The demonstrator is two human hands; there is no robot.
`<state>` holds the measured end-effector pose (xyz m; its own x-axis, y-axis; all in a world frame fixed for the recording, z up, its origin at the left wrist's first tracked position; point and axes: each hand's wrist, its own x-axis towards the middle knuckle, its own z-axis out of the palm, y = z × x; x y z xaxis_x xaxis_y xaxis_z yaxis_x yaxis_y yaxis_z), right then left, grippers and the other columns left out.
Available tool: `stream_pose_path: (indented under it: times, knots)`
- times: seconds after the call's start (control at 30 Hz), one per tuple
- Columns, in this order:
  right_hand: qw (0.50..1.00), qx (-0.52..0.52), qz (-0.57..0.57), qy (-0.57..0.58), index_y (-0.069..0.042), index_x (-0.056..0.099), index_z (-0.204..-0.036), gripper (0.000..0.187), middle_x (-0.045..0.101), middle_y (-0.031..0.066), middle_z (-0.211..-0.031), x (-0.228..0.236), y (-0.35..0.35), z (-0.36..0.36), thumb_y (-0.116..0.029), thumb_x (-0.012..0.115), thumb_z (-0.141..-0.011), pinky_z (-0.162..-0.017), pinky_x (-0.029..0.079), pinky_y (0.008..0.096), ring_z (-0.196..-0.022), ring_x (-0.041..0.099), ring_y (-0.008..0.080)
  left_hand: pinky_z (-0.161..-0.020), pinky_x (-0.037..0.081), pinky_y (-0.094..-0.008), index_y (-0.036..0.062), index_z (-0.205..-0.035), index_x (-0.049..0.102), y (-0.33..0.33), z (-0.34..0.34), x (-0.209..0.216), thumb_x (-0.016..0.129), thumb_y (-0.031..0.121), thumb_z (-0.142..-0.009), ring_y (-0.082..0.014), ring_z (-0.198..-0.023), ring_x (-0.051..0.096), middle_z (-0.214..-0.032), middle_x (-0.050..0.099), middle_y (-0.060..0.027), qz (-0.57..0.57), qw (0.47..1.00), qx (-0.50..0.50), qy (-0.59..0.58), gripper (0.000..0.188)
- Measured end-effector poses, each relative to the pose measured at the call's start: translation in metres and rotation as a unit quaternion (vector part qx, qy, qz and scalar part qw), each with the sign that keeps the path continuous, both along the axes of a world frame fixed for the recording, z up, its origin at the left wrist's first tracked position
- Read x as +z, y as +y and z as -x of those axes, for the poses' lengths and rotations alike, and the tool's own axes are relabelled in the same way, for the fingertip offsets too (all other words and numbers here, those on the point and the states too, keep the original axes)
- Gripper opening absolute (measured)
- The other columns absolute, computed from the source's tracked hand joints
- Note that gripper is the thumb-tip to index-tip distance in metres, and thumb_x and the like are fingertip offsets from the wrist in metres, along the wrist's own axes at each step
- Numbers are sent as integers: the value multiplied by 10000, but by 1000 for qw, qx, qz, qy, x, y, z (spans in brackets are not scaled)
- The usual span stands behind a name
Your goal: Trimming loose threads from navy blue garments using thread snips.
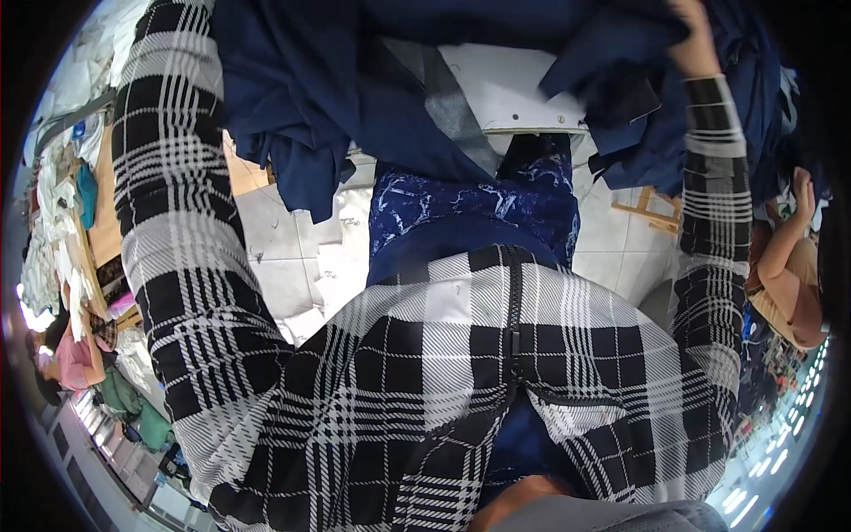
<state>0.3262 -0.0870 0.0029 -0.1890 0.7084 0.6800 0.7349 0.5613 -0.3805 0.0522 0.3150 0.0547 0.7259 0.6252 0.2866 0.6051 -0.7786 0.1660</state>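
Navy blue fabric [292,97] is heaped across the top of the head view and hangs over the near edge of a white work surface [510,80]. A grey strip [448,106] shows among its folds. At the upper right, my right hand [696,40] grips a raised navy fabric piece [612,49], blurred at its edge; some of the fingers are cut off or hidden by the cloth. My left arm, in a black-and-white plaid sleeve, reaches up along the left side, and its hand lies beyond the upper edge of the picture.
White cloth pieces [341,266] lie on the tiled floor [275,235] at the left of my lap. A wooden frame [651,208] stands low on the right. Another person's arm [789,257] is at the far right, and a person in pink [78,359] is at the far left.
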Motion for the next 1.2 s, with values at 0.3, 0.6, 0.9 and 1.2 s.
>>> stream_pose_path:
  times: [0.3, 0.6, 0.9, 1.2]
  knots:
    - [939, -173, 224, -198, -54, 680, -800, 222, 586, 108, -868, -98, -27, 58, 11, 564, -623, -768, 468, 367, -855, 570, 284, -549, 507, -351, 65, -792, 570, -317, 57, -81, 562, 121, -764, -265, -671, 623, -839, 547, -95, 218, 855, -432, 187, 63]
    - [936, -279, 179, -117, -74, 611, -953, 246, 557, 92, -1140, -66, -50, 36, -12, 538, -726, -933, 393, 380, -1092, 493, 300, -534, 464, -329, -2, -829, 606, -289, 69, -45, 668, 82, -756, -248, -605, 593, -750, 571, -118, 373, 855, -359, 41, 127]
    - [687, 143, 349, 621, 10, 329, -1362, 585, 468, 96, -1312, -25, -36, 144, -332, 506, -921, -981, 379, 275, -1175, 472, 142, -448, 286, -133, 73, -898, 634, -200, 23, 40, 669, 212, -828, 17, -492, 392, -668, 529, 89, 492, 843, -182, -115, 159]
    - [534, -14, 225, 815, -17, 616, -1053, 223, 643, 44, -1021, -21, -18, 163, -174, 556, -905, -807, 488, 229, -938, 600, 106, -398, 276, -135, 73, -905, 647, -194, 0, 12, 657, 247, -841, 14, -441, 392, -639, 526, 80, 579, 798, -149, -78, 186]
